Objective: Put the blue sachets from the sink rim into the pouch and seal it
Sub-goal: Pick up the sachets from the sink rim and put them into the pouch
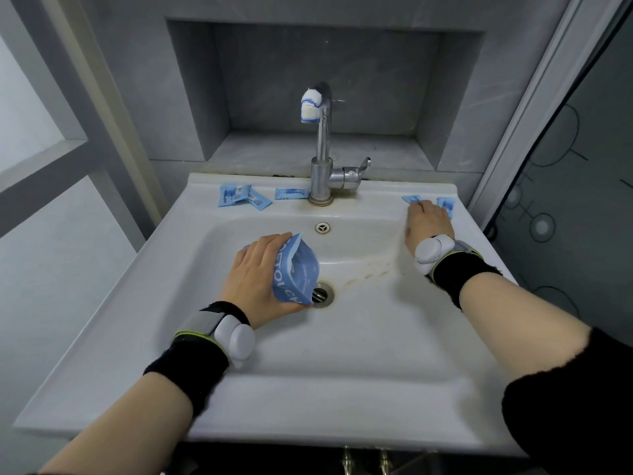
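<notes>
Pouch (297, 269): mouth open, over the basin, your left hand (255, 279) holding it with fingers curled round it. Blue sachets on the sink rim (376, 197): a cluster (241, 197) left of the tap (322, 149), one sachet (291, 193) beside it, and a pair (445, 204) at the right corner. Your right hand (428, 222) lies on the pair; you cannot tell whether its fingers pinch one. None shows inside the pouch, so filling and sealing are judged not yet done.

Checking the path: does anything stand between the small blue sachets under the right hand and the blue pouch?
Nothing visible does. Only bare white ceramic sink basin lies between the small blue sachets at the right hand and the blue pouch in the left hand; the chrome tap stands aside.
</notes>
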Available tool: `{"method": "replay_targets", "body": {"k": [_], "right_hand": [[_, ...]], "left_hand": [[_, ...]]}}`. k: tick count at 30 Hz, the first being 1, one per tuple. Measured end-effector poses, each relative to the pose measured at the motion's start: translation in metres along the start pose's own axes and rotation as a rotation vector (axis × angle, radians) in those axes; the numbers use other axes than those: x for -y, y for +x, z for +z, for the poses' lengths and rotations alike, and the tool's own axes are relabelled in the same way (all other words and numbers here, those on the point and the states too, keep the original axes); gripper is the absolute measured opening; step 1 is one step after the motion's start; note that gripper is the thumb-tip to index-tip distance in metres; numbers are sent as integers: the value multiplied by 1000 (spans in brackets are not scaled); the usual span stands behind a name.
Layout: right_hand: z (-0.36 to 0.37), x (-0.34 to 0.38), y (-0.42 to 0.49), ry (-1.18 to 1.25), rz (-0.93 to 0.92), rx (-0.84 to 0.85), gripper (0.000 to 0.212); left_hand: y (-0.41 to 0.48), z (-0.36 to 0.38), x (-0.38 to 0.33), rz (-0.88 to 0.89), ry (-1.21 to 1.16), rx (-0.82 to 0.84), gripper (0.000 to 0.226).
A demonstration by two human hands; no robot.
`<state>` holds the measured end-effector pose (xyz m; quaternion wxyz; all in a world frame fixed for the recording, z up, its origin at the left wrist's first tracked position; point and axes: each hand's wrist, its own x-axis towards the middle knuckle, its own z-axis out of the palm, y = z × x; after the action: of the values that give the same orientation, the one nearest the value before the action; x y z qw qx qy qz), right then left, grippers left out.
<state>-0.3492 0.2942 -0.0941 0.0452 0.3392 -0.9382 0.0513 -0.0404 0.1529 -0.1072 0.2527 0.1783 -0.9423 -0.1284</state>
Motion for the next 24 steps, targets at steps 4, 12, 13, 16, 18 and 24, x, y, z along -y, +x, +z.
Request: {"method": "replay_targets", "body": {"k": [4, 12, 13, 16, 18, 24], "right_hand": [[2, 0, -2, 7, 1, -67, 42], [6, 2, -5, 57, 1, -161, 38], [7, 1, -6, 68, 5, -167, 40], [9, 0, -6, 132, 24, -163, 46], [9, 0, -7, 127, 12, -167, 42], [3, 2, -9, 75, -7, -191, 38]], "left_hand": [[0, 0, 0, 6, 2, 1, 107], [0, -2, -2, 3, 1, 10, 107], [0, -2, -2, 0, -1, 14, 107], [0, -3, -3, 5, -1, 14, 107], [0, -3, -4, 5, 1, 14, 107], [0, -3, -4, 2, 5, 12, 107]]}}
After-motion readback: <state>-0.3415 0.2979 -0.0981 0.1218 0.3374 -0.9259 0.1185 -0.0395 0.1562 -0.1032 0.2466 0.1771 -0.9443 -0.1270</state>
